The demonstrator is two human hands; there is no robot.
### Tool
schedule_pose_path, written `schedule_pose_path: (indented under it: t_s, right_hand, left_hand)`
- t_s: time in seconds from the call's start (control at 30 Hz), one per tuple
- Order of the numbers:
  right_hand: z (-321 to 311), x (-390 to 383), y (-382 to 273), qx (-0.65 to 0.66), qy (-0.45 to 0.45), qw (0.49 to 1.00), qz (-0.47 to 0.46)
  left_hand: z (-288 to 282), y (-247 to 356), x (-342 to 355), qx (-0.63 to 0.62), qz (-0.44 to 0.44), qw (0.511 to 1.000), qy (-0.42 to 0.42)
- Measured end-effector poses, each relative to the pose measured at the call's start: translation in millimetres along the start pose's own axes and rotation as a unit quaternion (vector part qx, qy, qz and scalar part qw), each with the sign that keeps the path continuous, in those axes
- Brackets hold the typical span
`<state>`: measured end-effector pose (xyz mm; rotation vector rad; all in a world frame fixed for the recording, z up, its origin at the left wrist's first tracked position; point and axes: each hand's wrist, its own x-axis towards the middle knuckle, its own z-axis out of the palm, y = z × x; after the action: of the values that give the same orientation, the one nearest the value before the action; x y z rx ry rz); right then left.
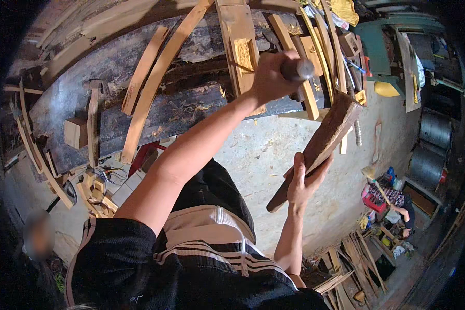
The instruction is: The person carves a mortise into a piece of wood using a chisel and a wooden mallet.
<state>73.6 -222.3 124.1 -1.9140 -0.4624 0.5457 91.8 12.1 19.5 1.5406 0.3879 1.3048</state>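
Observation:
My left hand (pixel 271 77) is closed around the thick round handle of a chisel (pixel 298 69), whose butt end faces up. Its blade is mostly hidden by the hand. Beside that hand lies a wide plank (pixel 237 31) with a rectangular mortise (pixel 244 54) cut in it, pale chips inside. Lower and to the right, my right hand (pixel 307 181) grips a heavy wooden mallet (pixel 329 132) by its narrower end. The mallet's thick brown head slants up to the right, apart from the chisel.
On the dark workbench (pixel 191 98) lie curved wooden strips (pixel 165 67), a hammer (pixel 94 103), a wooden block (pixel 76 133) and several more pieces at the right. Scrap wood (pixel 95 194) lies below the bench. Another person (pixel 403 212) works at the far right; one more (pixel 39 237) is at the left.

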Motion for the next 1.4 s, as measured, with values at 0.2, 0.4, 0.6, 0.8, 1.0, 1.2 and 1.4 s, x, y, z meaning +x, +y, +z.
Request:
schedule_pose_path:
  t_s: [0.2, 0.4, 0.6, 0.8, 1.0, 1.2, 1.4]
  right_hand:
    - [-4.6, 7.2, -21.0, 0.07, 0.038, 0.993, -0.091]
    - [-3.9, 35.5, 8.5, -0.168, -0.006, 0.969, -0.179]
    - [2.3, 20.8, -20.6, 0.021, 0.063, 0.989, -0.13]
    - [-5.5, 24.6, -9.4, -0.058, -0.017, 0.998, 0.001]
    - [-8.7, 17.8, 4.6, -0.013, 0.003, 1.0, 0.006]
    - [-10.6, 16.2, 13.1, -0.016, 0.012, 1.0, -0.008]
    - [-7.2, 19.9, 1.1, -0.029, 0.012, 0.999, 0.012]
  left_hand:
    - [9.8, 16.5, -10.7, 0.057, -0.007, 0.998, -0.032]
    - [22.9, 20.5, -20.6, 0.119, -0.037, 0.987, -0.098]
    - [19.9, 20.6, -32.4, 0.124, 0.002, 0.984, -0.128]
    - [26.7, 3.8, -49.6, 0.105, 0.077, 0.985, -0.117]
    - [28.7, 10.6, -54.3, 0.127, 0.076, 0.979, -0.139]
    - [11.8, 17.7, -31.7, 0.053, 0.01, 0.994, -0.099]
    - [19.9, 10.7, -15.3, 0.08, 0.035, 0.994, -0.072]
